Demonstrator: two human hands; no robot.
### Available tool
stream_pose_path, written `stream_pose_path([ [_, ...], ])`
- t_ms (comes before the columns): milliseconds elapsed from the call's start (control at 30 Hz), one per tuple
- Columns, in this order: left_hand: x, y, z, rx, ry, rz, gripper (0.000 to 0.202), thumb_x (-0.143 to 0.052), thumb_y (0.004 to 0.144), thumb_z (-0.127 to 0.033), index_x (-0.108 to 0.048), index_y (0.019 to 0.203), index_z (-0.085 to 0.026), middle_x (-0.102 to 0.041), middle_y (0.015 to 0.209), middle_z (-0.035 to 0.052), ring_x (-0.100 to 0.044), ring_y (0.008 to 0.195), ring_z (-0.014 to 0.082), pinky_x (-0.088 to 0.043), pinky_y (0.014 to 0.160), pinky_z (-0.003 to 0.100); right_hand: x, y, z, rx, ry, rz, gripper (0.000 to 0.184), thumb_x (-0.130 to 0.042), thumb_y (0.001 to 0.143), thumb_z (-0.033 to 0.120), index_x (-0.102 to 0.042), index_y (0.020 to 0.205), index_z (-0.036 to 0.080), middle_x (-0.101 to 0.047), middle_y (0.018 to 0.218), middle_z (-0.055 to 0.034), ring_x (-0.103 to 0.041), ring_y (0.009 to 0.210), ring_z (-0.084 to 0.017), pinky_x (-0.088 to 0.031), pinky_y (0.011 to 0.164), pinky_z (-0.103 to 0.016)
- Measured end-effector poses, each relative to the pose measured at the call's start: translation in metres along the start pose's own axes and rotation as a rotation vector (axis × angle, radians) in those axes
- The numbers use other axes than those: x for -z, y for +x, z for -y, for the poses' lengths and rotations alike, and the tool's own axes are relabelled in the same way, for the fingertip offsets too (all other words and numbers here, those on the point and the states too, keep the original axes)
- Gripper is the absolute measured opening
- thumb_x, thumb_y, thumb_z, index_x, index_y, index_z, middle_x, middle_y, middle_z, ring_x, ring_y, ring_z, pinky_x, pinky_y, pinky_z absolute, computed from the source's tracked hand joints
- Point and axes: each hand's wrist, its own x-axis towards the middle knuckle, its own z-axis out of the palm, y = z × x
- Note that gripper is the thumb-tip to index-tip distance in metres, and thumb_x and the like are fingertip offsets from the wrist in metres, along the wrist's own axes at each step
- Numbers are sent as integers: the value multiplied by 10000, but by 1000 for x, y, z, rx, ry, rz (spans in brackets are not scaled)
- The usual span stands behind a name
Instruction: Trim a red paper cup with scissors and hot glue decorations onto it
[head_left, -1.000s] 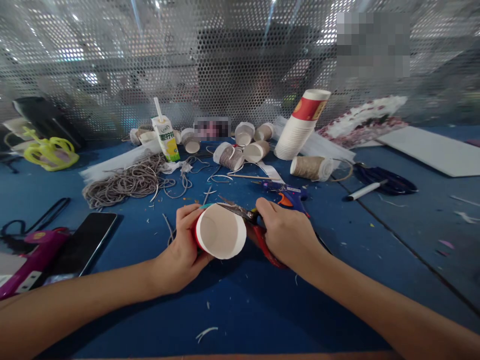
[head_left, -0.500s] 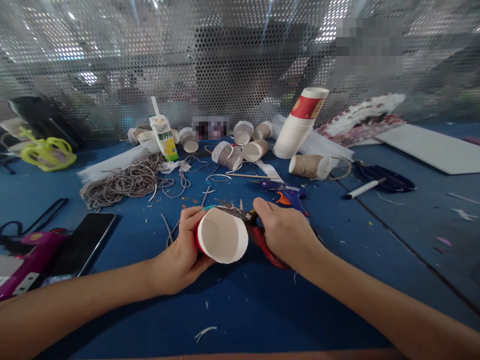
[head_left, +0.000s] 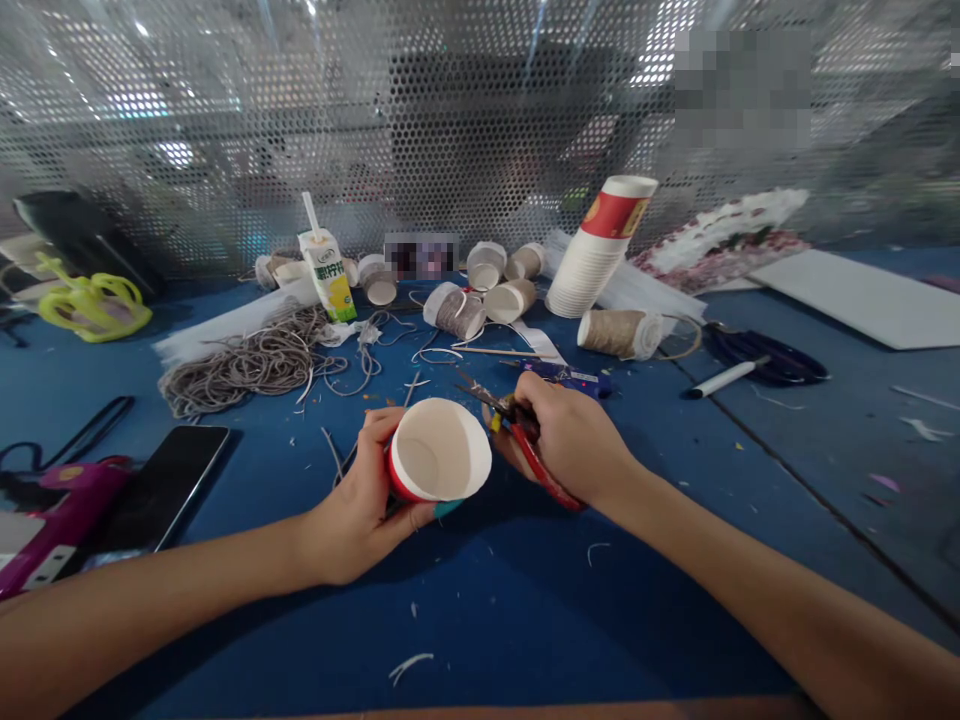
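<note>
A red and white paper cup [head_left: 441, 455] is gripped by my left hand [head_left: 360, 505], its open mouth tilted toward me. The thumb lies along the near side of the cup, fingers around its left side. My right hand [head_left: 574, 430] is closed around the red-handled scissors [head_left: 536, 455]. Their blades point up and left, parted at the tips, just right of the cup's rim and apart from it. A blue glue gun [head_left: 574, 378] lies partly hidden behind my right hand.
Grey cord [head_left: 240, 365], a drink carton [head_left: 330, 275] and several wrapped cups [head_left: 455, 312] lie behind my hands. A leaning stack of paper cups [head_left: 589, 265] stands at the back. A phone [head_left: 169, 485] and purple glue gun [head_left: 64, 525] lie left; a white marker [head_left: 724, 380] lies right.
The scissors have come away from the cup's rim, and their blades now point up and left. My left hand has turned the cup slightly, its thumb now showing at the near side.
</note>
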Motion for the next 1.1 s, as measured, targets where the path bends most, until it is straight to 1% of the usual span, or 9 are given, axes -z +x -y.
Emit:
stream_pose_path([
  [100, 1, 1, -2, 1, -13, 16, 618, -562, 803, -234, -157, 1269, -228, -357, 1182, 122, -379, 1102, 265, -352, 966, 516, 1, 0, -1, 40, -127, 59, 66, -381, 736, 251, -396, 707, 194, -533, 598, -43, -431, 492, -142, -229, 473, -236],
  [200, 1, 2, -4, 0, -30, 21, 622, -568, 802, -233, -165, 1276, -223, -359, 1201, 127, -374, 1129, 264, -350, 979, 494, 3, -1, 0, 52, -236, 119, 107, -365, 741, 180, -463, 778, 159, -585, 691, -80, -471, 537, -156, -225, 491, -243],
  [333, 1, 3, -2, 9, -44, 35, 624, -579, 798, -238, -186, 1281, -211, -348, 1214, 133, -359, 1158, 269, -361, 977, 475, 5, -1, 3, 78, -314, 142, 163, -375, 737, 148, -501, 840, 135, -595, 709, -86, -494, 573, -164, -225, 495, -243],
  [500, 3, 2, 0, -30, -73, 60, 642, -571, 794, -212, -175, 1299, -218, -316, 1225, 140, -339, 1173, 286, -357, 979, 510, 6, -2, 4, 129, -305, 128, 188, -388, 712, 94, -521, 839, 129, -605, 705, -78, -494, 576, -152, -235, 492, -238],
  [633, 4, 3, -1, -42, -84, 88, 657, -571, 789, -206, -160, 1301, -226, -328, 1196, 135, -359, 1149, 289, -383, 959, 511, 5, -2, 2, 134, -296, 118, 161, -412, 713, 104, -531, 819, 129, -610, 683, -69, -476, 545, -144, -226, 480, -236],
  [833, 5, 1, 0, -59, -104, 121, 643, -566, 796, -215, -156, 1291, -218, -347, 1167, 132, -393, 1112, 273, -405, 946, 483, 4, -3, 0, 145, -318, 129, 179, -376, 711, 95, -540, 777, 127, -599, 621, -61, -395, 461, -125, -184, 460, -244],
  [967, 7, 2, -1, -58, -127, 149, 621, -557, 805, -211, -172, 1292, -221, -355, 1185, 130, -406, 1115, 262, -406, 957, 468, 5, -3, -1, 159, -272, 89, 181, -359, 676, 74, -511, 747, 144, -578, 614, -56, -395, 476, -127, -193, 471, -246],
  [1067, 8, 3, -1, -71, -141, 128, 617, -560, 801, -201, -186, 1291, -229, -382, 1169, 120, -431, 1099, 259, -425, 947, 451, 5, -2, -2, 118, -156, 41, 37, -420, 709, 197, -449, 701, 176, -525, 580, -28, -376, 477, -121, -217, 477, -237],
  [1100, 8, 3, -1, -72, -149, 127, 617, -564, 798, -204, -190, 1289, -231, -391, 1162, 118, -442, 1088, 258, -435, 939, 446, 5, -1, -2, 101, -117, 34, 82, -447, 716, 261, -426, 690, 187, -497, 561, -10, -354, 466, -114, -221, 475, -234],
])
